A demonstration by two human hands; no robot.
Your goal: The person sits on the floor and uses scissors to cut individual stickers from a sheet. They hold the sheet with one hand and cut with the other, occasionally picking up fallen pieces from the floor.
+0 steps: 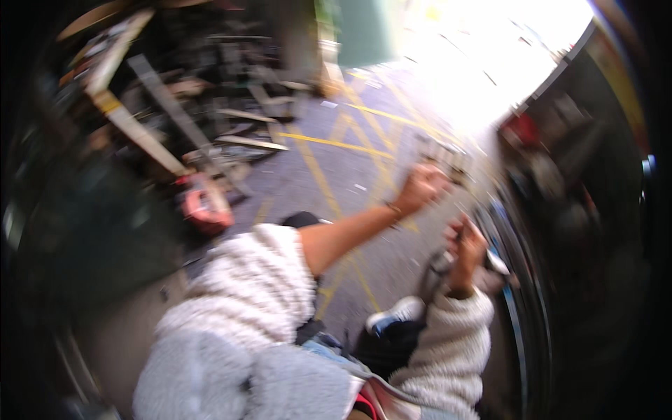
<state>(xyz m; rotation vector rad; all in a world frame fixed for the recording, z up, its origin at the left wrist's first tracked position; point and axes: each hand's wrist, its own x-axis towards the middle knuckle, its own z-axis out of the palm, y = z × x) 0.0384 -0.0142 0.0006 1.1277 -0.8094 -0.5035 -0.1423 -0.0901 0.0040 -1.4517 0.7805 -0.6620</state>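
Observation:
Motion blurs the whole picture. My left hand [422, 187] reaches out over the floor with its fingers curled closed; whatever it may grip is not discernible. Just beyond its knuckles shows a pale and dark slotted object [442, 155], and I cannot tell whether the hand touches it. To the right and nearer to me, my right hand [467, 245] is raised with bent fingers pressed together. Something dark may sit between those fingers, too smeared to name. The two hands are apart. Both arms wear fluffy white sleeves [241, 287].
Grey floor [343, 189] carries crossing yellow lines. At the left stands a dark rack [133, 129] with cluttered parts, and a red object [204, 206] at its foot. Dark equipment [560, 231] with a long curved edge runs along the right. My shoe [395, 315] shows below.

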